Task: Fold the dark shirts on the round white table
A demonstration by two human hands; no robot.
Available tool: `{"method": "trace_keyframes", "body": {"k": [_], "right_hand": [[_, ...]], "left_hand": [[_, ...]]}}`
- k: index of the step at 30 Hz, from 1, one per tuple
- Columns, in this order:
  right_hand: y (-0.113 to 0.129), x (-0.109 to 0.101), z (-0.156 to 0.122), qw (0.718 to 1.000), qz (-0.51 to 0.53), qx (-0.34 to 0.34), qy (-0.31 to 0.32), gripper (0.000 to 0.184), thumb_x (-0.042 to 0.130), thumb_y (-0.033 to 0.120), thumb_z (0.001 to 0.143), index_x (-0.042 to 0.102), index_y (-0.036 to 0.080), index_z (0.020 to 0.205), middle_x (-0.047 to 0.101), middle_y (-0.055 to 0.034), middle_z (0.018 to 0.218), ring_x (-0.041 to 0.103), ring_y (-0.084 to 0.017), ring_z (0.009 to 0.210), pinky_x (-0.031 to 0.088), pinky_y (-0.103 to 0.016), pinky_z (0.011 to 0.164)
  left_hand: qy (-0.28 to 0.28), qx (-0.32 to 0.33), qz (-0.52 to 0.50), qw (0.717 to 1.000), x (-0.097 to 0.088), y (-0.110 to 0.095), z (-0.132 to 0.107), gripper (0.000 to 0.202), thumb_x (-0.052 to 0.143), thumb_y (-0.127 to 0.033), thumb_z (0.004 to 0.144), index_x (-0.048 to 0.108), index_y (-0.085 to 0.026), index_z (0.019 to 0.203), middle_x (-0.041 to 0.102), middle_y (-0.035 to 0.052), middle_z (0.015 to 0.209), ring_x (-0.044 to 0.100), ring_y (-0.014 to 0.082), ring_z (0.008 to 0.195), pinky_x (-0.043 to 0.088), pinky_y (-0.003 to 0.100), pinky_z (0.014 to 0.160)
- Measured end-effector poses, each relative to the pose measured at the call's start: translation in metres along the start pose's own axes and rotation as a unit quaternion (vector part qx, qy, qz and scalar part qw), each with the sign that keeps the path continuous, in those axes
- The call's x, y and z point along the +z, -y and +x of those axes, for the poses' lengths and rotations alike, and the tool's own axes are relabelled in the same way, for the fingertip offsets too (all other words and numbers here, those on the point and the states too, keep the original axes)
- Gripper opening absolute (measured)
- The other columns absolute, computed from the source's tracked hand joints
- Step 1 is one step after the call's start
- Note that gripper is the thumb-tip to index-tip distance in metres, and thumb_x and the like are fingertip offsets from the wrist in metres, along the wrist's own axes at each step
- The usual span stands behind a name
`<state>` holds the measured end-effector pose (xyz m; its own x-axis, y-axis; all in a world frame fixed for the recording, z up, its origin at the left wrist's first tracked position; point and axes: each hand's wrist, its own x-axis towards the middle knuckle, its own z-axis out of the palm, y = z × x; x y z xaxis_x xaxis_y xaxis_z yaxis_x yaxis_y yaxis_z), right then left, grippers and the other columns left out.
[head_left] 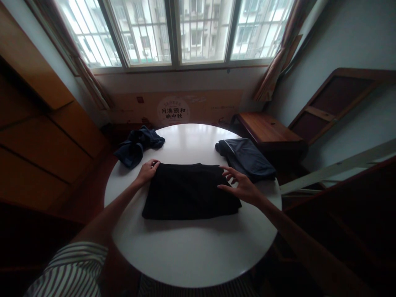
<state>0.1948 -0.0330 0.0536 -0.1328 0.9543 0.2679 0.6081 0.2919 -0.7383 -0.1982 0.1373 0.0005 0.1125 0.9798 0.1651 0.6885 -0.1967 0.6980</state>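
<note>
Along the near rim of the round white table (pixel 192 251), a broad bare strip is left between the edge and the black cloth (pixel 188 194). A striped sleeve (pixel 72 268) is seen at the lower left, outside the rim. The black cloth is laid flat and folded in the middle of the table, its near edge almost straight, its right edge slanted, with layers shown at the near right corner. On both sides of it, bare tabletop is left, crossed by the forearms.

At the far left corner, the cloth is pinched between the thumb and fingers of the left hand (pixel 148 170). By the far right corner, the right hand (pixel 239 184) is held half spread, thumb and fingers apart, nothing grasped; whether the cloth is touched by its fingertips cannot be told.

Farther off, the left rim is overhung by a crumpled navy garment (pixel 137 144), and a folded grey garment (pixel 247 159) is set near the right rim. Between these two, a clear stretch of tabletop is left up to the far rim. Beyond, a wooden bench (pixel 270 128) is seen at the right, below a barred window (pixel 204 35).
</note>
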Motion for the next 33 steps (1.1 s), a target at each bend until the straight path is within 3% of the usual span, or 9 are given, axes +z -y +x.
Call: {"method": "trace_keyframes", "body": {"k": [4,7,13,18,23,28,30,33], "right_hand": [[0.005,0.002,-0.011,0.999,-0.028,-0.035,-0.002,0.057,0.072,0.032,0.080,0.056,0.025,0.134,0.066,-0.0071,0.111,0.061,-0.021,0.091,0.052,-0.033,0.074],[0.007,0.005,-0.020,0.998,-0.045,-0.049,-0.021,0.050,0.068,0.024,0.082,0.058,0.024,0.131,0.066,-0.0065,0.106,0.061,-0.020,0.089,0.052,-0.034,0.080],[0.006,0.017,-0.028,0.998,-0.057,0.035,0.000,0.057,0.073,0.026,0.076,0.057,0.020,0.130,0.060,-0.0009,0.082,0.060,-0.019,0.074,0.050,-0.033,0.072],[0.011,0.018,-0.027,0.992,0.099,0.071,-0.042,0.034,0.061,0.038,0.087,0.055,0.023,0.116,0.051,0.0033,0.075,0.054,-0.014,0.066,0.045,-0.025,0.059],[0.017,0.008,-0.038,0.964,0.210,0.143,-0.078,0.048,0.068,0.050,0.081,0.048,0.024,0.116,0.050,0.0054,0.080,0.046,-0.007,0.050,0.031,-0.019,0.042],[0.020,0.003,-0.049,0.977,0.146,0.151,0.038,0.078,0.075,0.044,0.076,0.039,0.021,0.142,0.053,0.0069,0.065,0.055,-0.014,0.054,0.041,-0.023,0.048],[0.021,0.002,-0.052,0.982,0.117,0.140,0.047,0.073,0.070,0.043,0.080,0.040,0.020,0.143,0.052,0.0077,0.058,0.053,-0.015,0.052,0.041,-0.025,0.049],[0.021,-0.001,-0.056,0.981,0.132,0.133,0.045,0.059,0.063,0.043,0.085,0.046,0.021,0.137,0.061,0.0046,0.063,0.056,-0.016,0.056,0.043,-0.025,0.053]], "left_hand": [[0.006,0.009,0.022,1.000,0.000,0.001,0.000,0.037,0.052,-0.046,0.086,0.070,-0.017,0.099,0.074,0.0109,0.100,0.070,0.0249,0.089,0.053,0.032,0.081],[0.007,0.013,0.032,0.999,0.000,0.001,-0.001,0.038,0.051,-0.045,0.086,0.071,-0.016,0.099,0.075,0.0112,0.099,0.070,0.0250,0.089,0.053,0.032,0.081],[0.003,0.011,0.049,0.999,0.002,0.000,-0.001,0.038,0.049,-0.044,0.087,0.071,-0.017,0.101,0.074,0.0113,0.102,0.069,0.0253,0.092,0.053,0.033,0.083],[0.006,0.017,0.054,0.998,0.001,0.003,0.000,0.041,0.049,-0.046,0.086,0.072,-0.016,0.101,0.074,0.0119,0.102,0.069,0.0261,0.092,0.052,0.033,0.083],[0.012,0.023,0.040,0.999,-0.001,0.004,0.001,0.041,0.048,-0.048,0.085,0.072,-0.016,0.099,0.075,0.0114,0.101,0.069,0.0257,0.092,0.051,0.033,0.084],[0.016,0.025,0.034,0.999,-0.001,0.001,0.001,0.041,0.048,-0.047,0.085,0.071,-0.016,0.098,0.075,0.0107,0.100,0.068,0.0248,0.092,0.051,0.032,0.084],[0.018,0.022,0.036,0.999,-0.001,0.001,0.000,0.040,0.048,-0.047,0.086,0.071,-0.017,0.097,0.075,0.0104,0.100,0.068,0.0250,0.092,0.051,0.032,0.083],[0.027,0.013,0.035,0.999,-0.003,-0.001,0.000,0.036,0.049,-0.043,0.088,0.070,-0.017,0.098,0.074,0.0100,0.100,0.068,0.0247,0.091,0.051,0.031,0.083]]}}
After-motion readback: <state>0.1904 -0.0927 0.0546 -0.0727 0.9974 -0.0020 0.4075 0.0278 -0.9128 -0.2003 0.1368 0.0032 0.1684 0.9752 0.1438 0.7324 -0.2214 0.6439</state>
